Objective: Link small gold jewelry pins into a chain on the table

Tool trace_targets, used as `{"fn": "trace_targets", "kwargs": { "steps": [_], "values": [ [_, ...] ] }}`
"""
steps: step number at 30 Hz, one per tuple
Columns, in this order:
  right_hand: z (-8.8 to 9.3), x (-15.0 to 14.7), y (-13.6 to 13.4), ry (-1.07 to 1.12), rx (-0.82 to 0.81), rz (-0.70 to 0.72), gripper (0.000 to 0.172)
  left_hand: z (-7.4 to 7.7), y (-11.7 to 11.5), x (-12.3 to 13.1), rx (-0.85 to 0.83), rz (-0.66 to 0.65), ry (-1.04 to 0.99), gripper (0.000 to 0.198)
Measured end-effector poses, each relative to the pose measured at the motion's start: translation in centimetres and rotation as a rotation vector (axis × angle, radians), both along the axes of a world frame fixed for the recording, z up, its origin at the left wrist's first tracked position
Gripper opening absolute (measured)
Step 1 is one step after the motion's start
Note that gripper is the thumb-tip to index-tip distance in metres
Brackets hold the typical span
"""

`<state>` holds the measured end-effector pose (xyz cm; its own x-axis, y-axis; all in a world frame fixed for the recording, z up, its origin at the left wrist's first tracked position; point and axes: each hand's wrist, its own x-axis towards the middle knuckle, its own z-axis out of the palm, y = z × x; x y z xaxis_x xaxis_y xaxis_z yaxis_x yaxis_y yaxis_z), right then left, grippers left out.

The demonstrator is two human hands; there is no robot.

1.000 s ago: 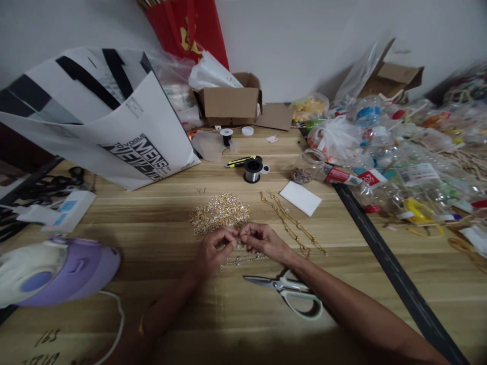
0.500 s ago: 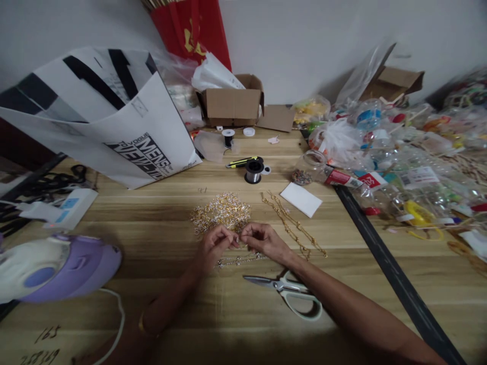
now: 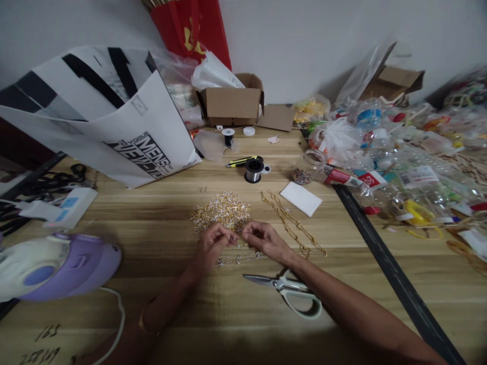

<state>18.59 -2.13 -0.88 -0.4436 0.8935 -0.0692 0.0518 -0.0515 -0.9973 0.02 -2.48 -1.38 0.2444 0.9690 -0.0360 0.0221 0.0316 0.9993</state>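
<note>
My left hand [image 3: 213,246] is closed in a pinch, with a small shiny piece [image 3: 235,238] at its fingertips. Facing it, my right hand [image 3: 265,240] also pinches thumb and finger together; what lies between them is too small to make out. Just below both hands a silver beaded chain [image 3: 238,260] lies on the table, partly hidden by them. Beyond the fingers spreads a pile of gold and clear beads and links [image 3: 222,210]. Two gold chains [image 3: 289,225] lie right of my right hand. Scissors [image 3: 285,287] with pale handles rest by my right forearm.
Behind the pile are a wire spool [image 3: 253,171], a utility knife [image 3: 241,161] and a white pad [image 3: 301,198]. A large paper bag [image 3: 152,132] stands left, above a purple and white appliance [image 3: 72,266]. Plastic bottles [image 3: 414,177] crowd the right side.
My hands stay nearly in place, fingertips shifting slightly. The shiny piece at my left fingertips shows more clearly now, and a little more gap shows between the hands.
</note>
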Motion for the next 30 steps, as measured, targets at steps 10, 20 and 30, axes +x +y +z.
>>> {"fn": "trace_targets", "kwargs": {
  "steps": [10,20,30],
  "values": [
    [-0.2,-0.1,-0.2,-0.096,0.138,-0.025,0.028,0.9,0.1,0.4,-0.021,0.05,-0.029,0.014],
    [0.1,0.0,-0.4,-0.171,0.261,-0.045,0.027,0.5,0.1,0.3,0.006,0.033,-0.006,0.016],
    [1.6,-0.3,-0.5,0.163,0.147,0.08,0.028,0.2,-0.1,0.2,0.023,-0.017,0.055,0.014]
  ]
}}
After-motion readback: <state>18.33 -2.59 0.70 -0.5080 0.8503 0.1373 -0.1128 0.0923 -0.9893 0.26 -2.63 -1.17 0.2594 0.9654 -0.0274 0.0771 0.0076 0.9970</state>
